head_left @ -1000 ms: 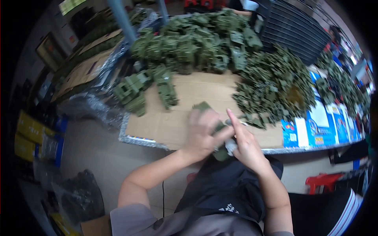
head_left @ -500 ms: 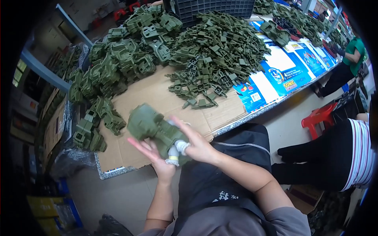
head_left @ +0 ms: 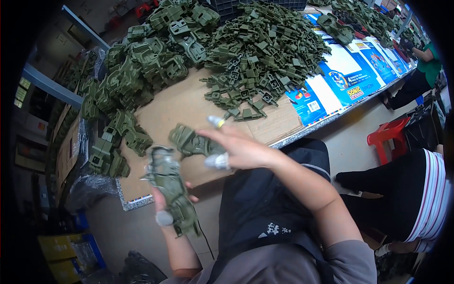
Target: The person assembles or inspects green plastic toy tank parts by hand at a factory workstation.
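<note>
Olive-green moulded plastic toy body (head_left: 172, 189), long and ribbed, sits in the left hand (head_left: 163, 203), fingers closed round it below the table edge, over the lap. The right hand (head_left: 236, 149) pinches a second olive-green plastic shell piece (head_left: 191, 142) under taped fingertips, with the index finger stretched out above it. The two pieces lie close but apart, so by my reading they are not yet joined.

Plenty remains, it seems: a big heap of small olive-green plastic clip parts (head_left: 265, 52) lies loose on the flat brown cardboard sheet (head_left: 179, 104) covering the table, and a pile of chunkier olive-green moulded housings (head_left: 142, 71) spreads to the left. The plastic looks matte, hard and full of ridges and slots. Glossy blue printed cartons (head_left: 347, 78) lie at the far right.
</note>
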Available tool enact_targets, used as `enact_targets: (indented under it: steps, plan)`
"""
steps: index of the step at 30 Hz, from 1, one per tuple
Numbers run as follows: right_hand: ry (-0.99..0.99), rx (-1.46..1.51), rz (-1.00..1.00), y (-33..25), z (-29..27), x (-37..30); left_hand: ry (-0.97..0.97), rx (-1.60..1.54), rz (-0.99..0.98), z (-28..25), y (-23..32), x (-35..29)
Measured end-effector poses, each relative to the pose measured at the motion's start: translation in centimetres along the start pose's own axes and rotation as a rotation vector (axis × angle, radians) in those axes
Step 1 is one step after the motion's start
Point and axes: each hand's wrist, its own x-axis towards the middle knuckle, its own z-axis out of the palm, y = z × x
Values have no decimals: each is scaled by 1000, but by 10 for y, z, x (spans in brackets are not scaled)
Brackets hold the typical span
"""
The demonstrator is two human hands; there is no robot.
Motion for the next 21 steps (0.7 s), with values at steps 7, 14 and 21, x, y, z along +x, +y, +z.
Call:
enact_targets:
  steps: [7, 14, 21]
  plan:
    - [146, -799, -139, 55, -38, -28, -215, -52, -567, 33, -51, -28]
    - [292, -367, -163, 25, -53, -57, -238, -335, -774, 11, -95, -35]
    - [-184, -101, 185, -5, 4, -181, -192, -95, -805, -3, -118, -32]
